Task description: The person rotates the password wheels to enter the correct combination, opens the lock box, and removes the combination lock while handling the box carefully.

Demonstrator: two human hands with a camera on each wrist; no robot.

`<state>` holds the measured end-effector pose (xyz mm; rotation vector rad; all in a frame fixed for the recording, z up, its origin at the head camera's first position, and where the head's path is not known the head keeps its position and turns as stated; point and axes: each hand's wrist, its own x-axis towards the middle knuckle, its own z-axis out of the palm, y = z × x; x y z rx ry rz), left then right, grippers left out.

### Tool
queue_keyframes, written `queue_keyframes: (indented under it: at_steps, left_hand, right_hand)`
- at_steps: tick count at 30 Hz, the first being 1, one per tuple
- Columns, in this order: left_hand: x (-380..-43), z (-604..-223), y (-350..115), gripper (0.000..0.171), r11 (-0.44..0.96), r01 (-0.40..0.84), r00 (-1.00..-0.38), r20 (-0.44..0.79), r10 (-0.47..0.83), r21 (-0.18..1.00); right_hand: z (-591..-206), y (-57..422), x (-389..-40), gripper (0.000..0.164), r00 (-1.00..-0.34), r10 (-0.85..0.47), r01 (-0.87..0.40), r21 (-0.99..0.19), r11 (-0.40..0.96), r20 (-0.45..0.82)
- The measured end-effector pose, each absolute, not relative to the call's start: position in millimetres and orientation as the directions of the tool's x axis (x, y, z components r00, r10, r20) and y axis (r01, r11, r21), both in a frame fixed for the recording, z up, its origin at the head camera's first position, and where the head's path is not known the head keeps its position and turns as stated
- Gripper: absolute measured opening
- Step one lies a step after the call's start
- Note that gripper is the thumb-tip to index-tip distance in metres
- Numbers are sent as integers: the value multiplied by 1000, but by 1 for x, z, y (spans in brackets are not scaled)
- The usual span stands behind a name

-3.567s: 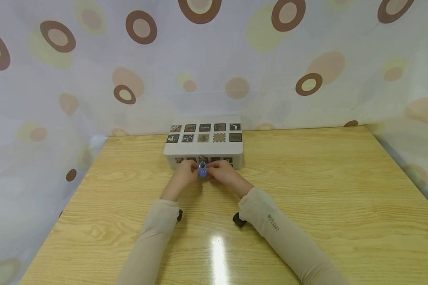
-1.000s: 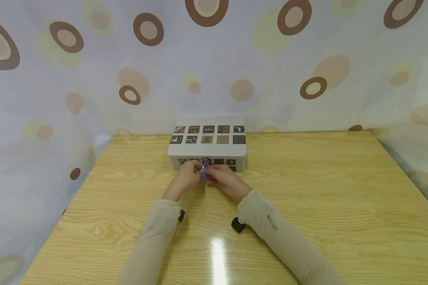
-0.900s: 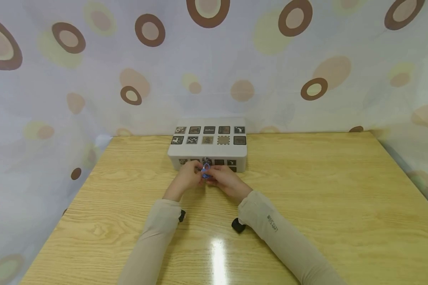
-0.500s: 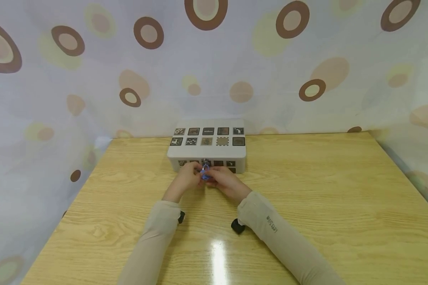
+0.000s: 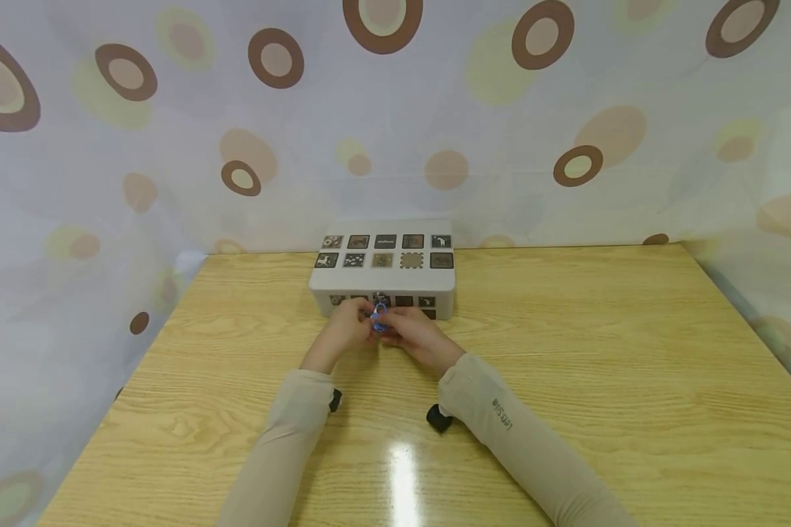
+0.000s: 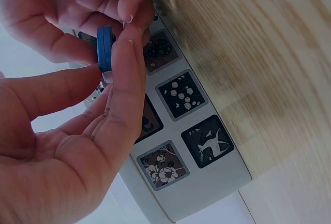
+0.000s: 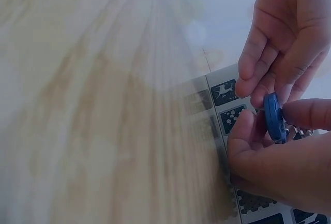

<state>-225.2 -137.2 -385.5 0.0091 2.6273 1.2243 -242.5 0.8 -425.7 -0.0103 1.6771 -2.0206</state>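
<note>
I see my left hand point(image 5: 345, 331) pinching the small blue padlock point(image 5: 379, 319) from its left side, at the front wall of the grey box point(image 5: 381, 280) on the wooden table point(image 5: 600, 351). My right hand point(image 5: 417, 335) pinches the padlock from its right, both hands together.

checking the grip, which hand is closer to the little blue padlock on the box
Neither: both touch it. Left hand pinches the blue padlock from its left, right hand from its right.
</note>
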Motion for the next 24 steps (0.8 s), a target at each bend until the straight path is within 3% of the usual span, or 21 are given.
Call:
queue_keyframes:
  at_steps: [24]
  left_hand:
    - [-226,-386,-137,30,648,-102,-971,-218,101,755]
  right_hand:
    - [-426,1,-241,23,-866,-399,399,-896,-194,-300]
